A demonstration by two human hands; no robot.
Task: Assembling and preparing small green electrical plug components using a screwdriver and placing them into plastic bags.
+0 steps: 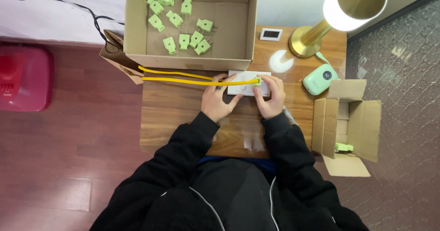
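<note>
A white socket block (pixel 243 89) lies on the wooden table (pixel 174 116) in front of me. My left hand (pixel 218 99) rests on its left end, fingers pressing it down. My right hand (pixel 270 96) grips a green plug (pixel 258 80) seated on the block's top right. A yellow cable (pixel 183 79) runs from that plug leftward off the table edge. Black sleeves cover both my arms.
A large open cardboard box (pixel 250 34) behind the block holds several green plugs (pixel 183 41). A smaller open box (pixel 350 121) at the right holds one green plug (pixel 343 147). A brass lamp (pixel 316 34), a mint round device (pixel 320 79) and a small display (pixel 271 34) stand at the back right.
</note>
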